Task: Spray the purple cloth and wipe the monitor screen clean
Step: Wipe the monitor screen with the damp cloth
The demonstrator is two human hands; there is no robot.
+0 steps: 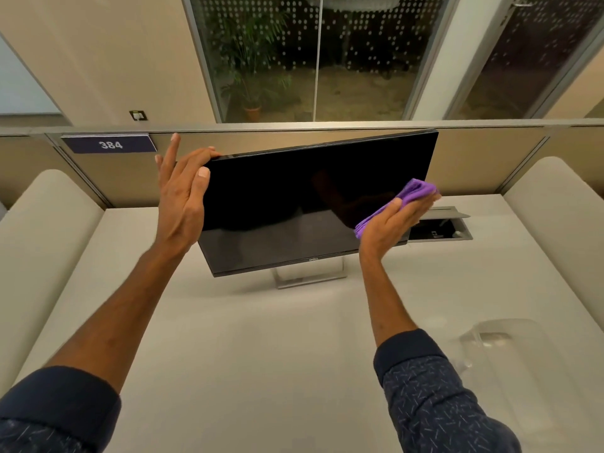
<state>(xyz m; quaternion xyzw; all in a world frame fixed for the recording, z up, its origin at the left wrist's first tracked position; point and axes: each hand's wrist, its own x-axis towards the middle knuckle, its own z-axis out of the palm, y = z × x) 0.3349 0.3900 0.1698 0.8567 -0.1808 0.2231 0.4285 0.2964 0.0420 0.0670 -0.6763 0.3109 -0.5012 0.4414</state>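
Note:
A black monitor (294, 204) stands on a silver stand in the middle of the white desk (248, 338), its dark screen tilted. My left hand (183, 197) grips the monitor's upper left corner, fingers over the top edge and thumb on the front. My right hand (392, 220) presses a folded purple cloth (415, 192) flat against the lower right part of the screen. A clear spray bottle (490, 348) lies blurred on the desk at the right, beside my right sleeve.
Behind the monitor's right side an open cable hatch (441, 227) is set in the desk. Cream padded dividers (42, 230) flank the desk on both sides. A partition with a "384" label (109, 144) runs along the back, below a window.

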